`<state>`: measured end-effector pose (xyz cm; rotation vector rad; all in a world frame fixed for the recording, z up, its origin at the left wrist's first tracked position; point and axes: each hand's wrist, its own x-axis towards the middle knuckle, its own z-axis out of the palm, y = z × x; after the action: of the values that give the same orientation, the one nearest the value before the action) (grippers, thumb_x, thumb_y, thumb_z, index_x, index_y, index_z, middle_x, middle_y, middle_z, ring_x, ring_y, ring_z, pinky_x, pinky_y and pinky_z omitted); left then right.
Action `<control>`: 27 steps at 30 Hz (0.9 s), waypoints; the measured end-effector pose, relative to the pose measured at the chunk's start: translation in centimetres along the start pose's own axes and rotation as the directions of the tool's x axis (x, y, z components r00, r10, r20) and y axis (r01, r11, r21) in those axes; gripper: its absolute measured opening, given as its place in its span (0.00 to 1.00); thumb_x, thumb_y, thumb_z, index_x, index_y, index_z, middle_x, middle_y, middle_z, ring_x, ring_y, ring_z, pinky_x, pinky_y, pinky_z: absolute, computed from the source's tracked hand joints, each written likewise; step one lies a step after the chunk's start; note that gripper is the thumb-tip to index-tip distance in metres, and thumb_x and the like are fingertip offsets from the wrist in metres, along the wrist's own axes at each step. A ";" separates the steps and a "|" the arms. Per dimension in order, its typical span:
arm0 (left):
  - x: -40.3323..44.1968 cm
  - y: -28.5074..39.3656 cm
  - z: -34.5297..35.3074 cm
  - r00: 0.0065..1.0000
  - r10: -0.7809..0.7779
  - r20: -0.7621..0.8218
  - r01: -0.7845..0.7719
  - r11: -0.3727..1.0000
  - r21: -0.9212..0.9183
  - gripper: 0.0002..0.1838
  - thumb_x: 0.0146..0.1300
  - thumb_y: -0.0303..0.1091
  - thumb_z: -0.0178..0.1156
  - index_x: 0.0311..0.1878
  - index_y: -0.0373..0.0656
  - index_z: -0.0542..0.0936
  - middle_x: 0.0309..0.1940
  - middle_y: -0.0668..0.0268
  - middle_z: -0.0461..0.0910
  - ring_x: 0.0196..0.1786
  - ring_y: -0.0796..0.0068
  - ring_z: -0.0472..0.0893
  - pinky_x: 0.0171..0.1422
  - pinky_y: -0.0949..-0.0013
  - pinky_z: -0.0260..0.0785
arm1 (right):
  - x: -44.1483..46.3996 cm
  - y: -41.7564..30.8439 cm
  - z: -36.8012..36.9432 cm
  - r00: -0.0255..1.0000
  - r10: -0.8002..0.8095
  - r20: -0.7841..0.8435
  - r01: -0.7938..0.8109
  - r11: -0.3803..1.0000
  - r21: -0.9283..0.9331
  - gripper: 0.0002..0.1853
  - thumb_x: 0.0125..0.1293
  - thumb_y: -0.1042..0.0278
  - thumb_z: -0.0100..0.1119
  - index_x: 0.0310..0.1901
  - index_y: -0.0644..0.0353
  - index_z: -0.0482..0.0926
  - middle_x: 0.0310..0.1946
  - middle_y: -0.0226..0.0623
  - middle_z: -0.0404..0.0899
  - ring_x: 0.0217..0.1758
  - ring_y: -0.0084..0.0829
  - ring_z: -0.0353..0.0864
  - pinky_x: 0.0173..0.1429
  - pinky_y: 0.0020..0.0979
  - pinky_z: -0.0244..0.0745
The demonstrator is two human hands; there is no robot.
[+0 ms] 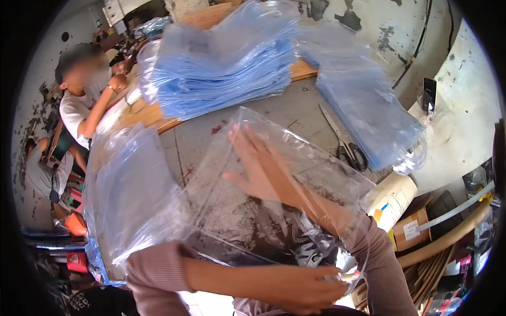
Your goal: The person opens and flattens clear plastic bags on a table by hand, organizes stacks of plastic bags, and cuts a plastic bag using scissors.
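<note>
A clear plastic bag (316,152) is spread over the table in front of me. My right hand (258,158) shows through its film, apparently inside, with the fingers stretched out toward the far corner and the palm flat. Close to my body, my left hand (316,288) crosses below the right forearm and pinches the bag's near edge; its fingertips are partly hidden by the glossy film. Left of the bag lies a pile of similar clear plastic (137,184), touching or nearly touching it.
A tall stack of bluish plastic sheets (221,79) stands at the back. To the right lie another stack (363,100) and black-handled scissors (345,145). A phone (429,95) leans at far right. Another person (84,100) sits at the left.
</note>
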<state>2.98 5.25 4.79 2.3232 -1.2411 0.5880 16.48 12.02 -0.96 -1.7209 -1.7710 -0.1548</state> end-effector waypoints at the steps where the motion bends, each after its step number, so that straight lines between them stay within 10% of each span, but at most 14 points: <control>1: -1.2 -1.0 -1.7 0.997 -0.033 -0.069 0.037 0.998 0.055 0.16 0.54 0.41 0.56 0.43 0.42 0.74 0.42 0.58 0.75 0.46 0.65 0.75 0.56 0.62 0.64 | -0.3 0.1 -0.2 1.000 0.008 -0.001 -0.008 1.000 -0.003 0.40 0.58 0.47 0.54 0.64 0.69 0.56 0.65 0.55 0.55 0.69 0.50 0.52 0.68 0.46 0.51; 4: -7.3 -3.2 -10.4 0.907 -0.420 -0.013 0.394 0.838 0.378 0.11 0.54 0.37 0.60 0.37 0.40 0.78 0.46 0.61 0.76 0.45 0.64 0.76 0.50 0.61 0.69 | 0.0 -0.2 -0.3 0.992 -0.012 0.124 0.026 0.994 -0.109 0.42 0.62 0.43 0.48 0.67 0.69 0.49 0.68 0.55 0.47 0.72 0.50 0.44 0.70 0.47 0.46; 5: -9.2 -3.4 -12.3 0.777 -0.521 -0.353 0.614 0.508 0.604 0.11 0.56 0.37 0.59 0.38 0.40 0.78 0.45 0.62 0.77 0.43 0.64 0.76 0.47 0.59 0.68 | -0.2 -0.2 -0.2 0.993 -0.017 0.117 0.025 0.997 -0.070 0.43 0.61 0.43 0.48 0.67 0.69 0.49 0.68 0.56 0.46 0.72 0.51 0.44 0.70 0.48 0.45; 7: -12.2 -4.9 -15.5 0.010 -0.772 -0.635 0.999 0.028 -0.018 0.18 0.61 0.43 0.56 0.44 0.36 0.75 0.45 0.55 0.76 0.47 0.59 0.76 0.47 0.56 0.67 | -0.1 -0.3 -0.5 0.987 -0.031 0.158 0.035 0.999 -0.021 0.44 0.60 0.44 0.50 0.67 0.68 0.48 0.68 0.59 0.44 0.72 0.51 0.44 0.70 0.49 0.44; 9: -16.0 -7.4 -16.4 -0.020 -0.755 -0.656 0.994 -0.084 0.067 0.21 0.63 0.46 0.54 0.47 0.35 0.74 0.46 0.53 0.76 0.48 0.57 0.76 0.48 0.56 0.67 | 0.0 -0.9 -1.3 0.984 -0.034 0.177 0.031 0.999 0.023 0.44 0.59 0.45 0.52 0.67 0.68 0.48 0.68 0.58 0.44 0.72 0.50 0.44 0.70 0.48 0.44; 11: -16.8 -8.5 -16.3 0.325 -0.938 -0.123 0.935 0.299 0.194 0.26 0.65 0.52 0.50 0.53 0.37 0.72 0.48 0.51 0.75 0.50 0.53 0.76 0.51 0.57 0.66 | 0.0 -1.1 -1.3 0.978 -0.041 0.203 0.027 0.997 0.069 0.44 0.59 0.46 0.53 0.67 0.68 0.48 0.68 0.58 0.45 0.72 0.50 0.45 0.70 0.47 0.44; 17: -11.3 -11.7 -15.5 0.135 -0.940 0.314 0.954 0.208 0.214 0.31 0.66 0.60 0.39 0.52 0.42 0.75 0.44 0.51 0.78 0.46 0.56 0.78 0.53 0.63 0.66 | -0.7 -0.3 -0.3 0.976 -0.154 0.155 0.148 0.988 0.053 0.44 0.55 0.53 0.58 0.67 0.67 0.49 0.66 0.57 0.50 0.71 0.48 0.48 0.71 0.46 0.45; 19: -11.5 -12.4 -16.5 0.215 -0.917 0.338 0.954 0.271 0.129 0.30 0.67 0.59 0.39 0.49 0.41 0.77 0.40 0.51 0.79 0.45 0.57 0.78 0.52 0.64 0.66 | -1.3 -0.1 0.2 0.996 -0.033 0.085 -0.008 0.894 0.449 0.44 0.52 0.57 0.63 0.66 0.70 0.52 0.66 0.57 0.51 0.68 0.50 0.54 0.68 0.44 0.55; 25: -13.2 -13.6 -15.7 0.146 -0.949 0.278 0.988 0.128 -0.082 0.27 0.68 0.54 0.41 0.42 0.39 0.79 0.34 0.56 0.79 0.41 0.62 0.78 0.50 0.66 0.67 | -0.3 -1.0 -1.0 0.992 -0.122 0.035 0.108 0.956 0.274 0.43 0.52 0.61 0.64 0.64 0.73 0.53 0.57 0.60 0.64 0.61 0.52 0.65 0.64 0.41 0.60; 27: -13.3 -13.9 -14.5 0.313 -0.929 0.199 0.946 0.287 -0.150 0.26 0.69 0.54 0.42 0.44 0.39 0.77 0.37 0.58 0.79 0.44 0.67 0.76 0.49 0.67 0.67 | -0.2 -1.1 -1.1 0.995 -0.094 0.044 0.083 0.976 0.202 0.42 0.52 0.64 0.64 0.64 0.72 0.54 0.58 0.60 0.64 0.61 0.52 0.66 0.64 0.41 0.60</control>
<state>5.65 29.08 6.77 2.3354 0.2500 -0.1083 15.84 11.10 0.20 -1.5171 -1.8358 0.0317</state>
